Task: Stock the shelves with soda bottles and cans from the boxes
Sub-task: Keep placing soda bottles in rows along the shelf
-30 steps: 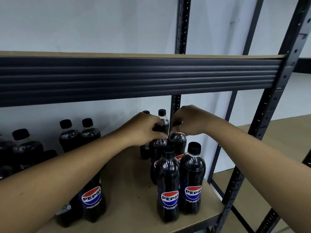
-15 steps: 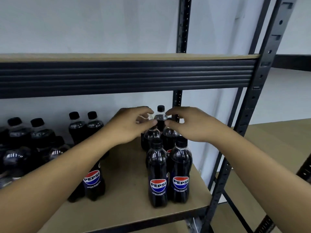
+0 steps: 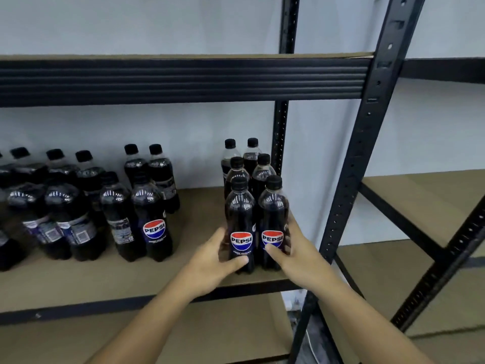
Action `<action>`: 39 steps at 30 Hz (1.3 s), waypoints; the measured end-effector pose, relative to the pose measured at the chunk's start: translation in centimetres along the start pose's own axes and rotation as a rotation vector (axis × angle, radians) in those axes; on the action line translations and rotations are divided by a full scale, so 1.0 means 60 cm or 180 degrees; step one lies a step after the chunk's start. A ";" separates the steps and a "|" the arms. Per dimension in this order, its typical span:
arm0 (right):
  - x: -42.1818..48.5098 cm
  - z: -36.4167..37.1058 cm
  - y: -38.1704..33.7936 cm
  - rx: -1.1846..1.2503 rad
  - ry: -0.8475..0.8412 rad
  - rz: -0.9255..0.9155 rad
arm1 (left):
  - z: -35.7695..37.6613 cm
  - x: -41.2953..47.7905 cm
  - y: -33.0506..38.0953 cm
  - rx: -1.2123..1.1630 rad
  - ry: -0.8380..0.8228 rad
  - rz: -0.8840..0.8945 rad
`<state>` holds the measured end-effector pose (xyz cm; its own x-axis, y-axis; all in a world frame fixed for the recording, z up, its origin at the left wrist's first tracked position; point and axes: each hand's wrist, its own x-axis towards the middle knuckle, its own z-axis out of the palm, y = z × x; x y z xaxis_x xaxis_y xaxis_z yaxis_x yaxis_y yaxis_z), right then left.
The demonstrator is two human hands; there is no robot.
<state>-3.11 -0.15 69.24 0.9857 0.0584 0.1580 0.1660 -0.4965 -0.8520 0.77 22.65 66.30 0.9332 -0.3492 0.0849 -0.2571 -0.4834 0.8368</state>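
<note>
Both hands are at the front of the middle shelf (image 3: 157,282), close to its right end. The left hand (image 3: 210,261) grips the left bottle (image 3: 240,222) low on its body. Its thumb lies across the front just under the Pepsi label and the other fingers curl round the bottle's left side. The right hand (image 3: 298,254) holds the right bottle (image 3: 273,214) in much the same way, with the thumb tip pressed at the lower edge of the label and the fingers wrapped along the right flank. The two bottles stand upright and touch side by side near the shelf's front edge, labels facing out and black caps on. Behind them stand four more bottles (image 3: 262,174) in two further pairs, so the lot makes a tight block two wide and three deep. The block runs back toward the wall (image 3: 183,132), just beside the rear post (image 3: 280,127). Well apart to the left, across a stretch of board, is a bigger crowd of bottles (image 3: 118,206), all upright. Some show the logo and others are turned with the barcode side forward, and the crowd runs off the left edge of view. Overhead is the ribbed black beam (image 3: 183,80) of the next shelf up, and the front post (image 3: 367,153) stands just right of the right wrist. Beyond that post is a neighbouring rack (image 3: 425,190) with tan boards.
</note>
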 end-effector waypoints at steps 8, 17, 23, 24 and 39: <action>0.011 0.009 0.021 -0.0200 0.0063 0.0094 | 0.026 0.000 -0.003 0.0122 0.0438 -0.0245; -0.024 -0.030 -0.033 -0.0520 0.0363 -0.0428 | -0.016 -0.032 0.039 0.0586 0.0508 -0.0033; -0.030 -0.069 -0.136 -0.1243 0.0469 -0.1144 | -0.126 -0.080 0.114 0.1207 0.0716 0.0328; -0.023 -0.068 -0.158 -0.1307 0.0343 -0.1216 | -0.148 -0.086 0.126 0.1324 0.0736 0.0310; 0.178 0.143 -0.383 -0.2229 -0.1200 -0.1373 | -0.439 -0.042 0.158 0.3125 0.0048 -0.0447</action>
<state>3.83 19.32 86.25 0.8064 0.5802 0.1142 0.5892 -0.7720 -0.2384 2.60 40.10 88.27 0.9725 -0.2308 0.0318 -0.2316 -0.9726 0.0210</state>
